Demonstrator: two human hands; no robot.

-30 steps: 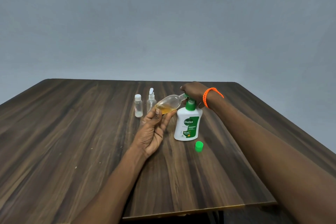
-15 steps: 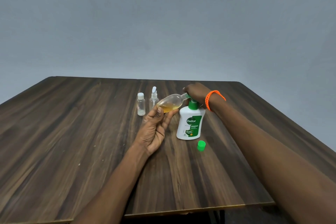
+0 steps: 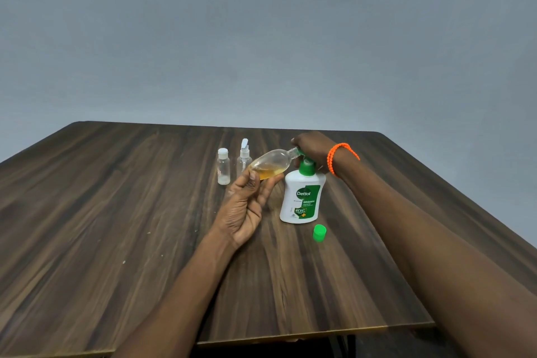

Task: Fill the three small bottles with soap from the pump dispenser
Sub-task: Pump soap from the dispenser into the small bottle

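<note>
A white and green Dettol pump dispenser (image 3: 300,200) stands upright on the wooden table (image 3: 116,212). My right hand (image 3: 312,147) lies over its green pump head, fingers curled round it. My left hand (image 3: 247,206) holds the base of a clear oval bottle (image 3: 271,166) between thumb and fingers, tilted on its side with its neck at the pump spout. Amber soap lies in the bottle's lower end. Its green cap (image 3: 319,233) sits on the table in front of the dispenser. Two more small clear bottles stand behind: a white-capped bottle (image 3: 223,166) and a spray bottle (image 3: 244,155).
The dark wooden table ends at a near edge below my forearms and at a far edge before a plain grey wall (image 3: 261,38). An orange beaded bracelet (image 3: 338,155) is on my right wrist.
The hands, bottle and dispenser keep the same pose. Only the view has shifted slightly; the soap level looks about the same.
</note>
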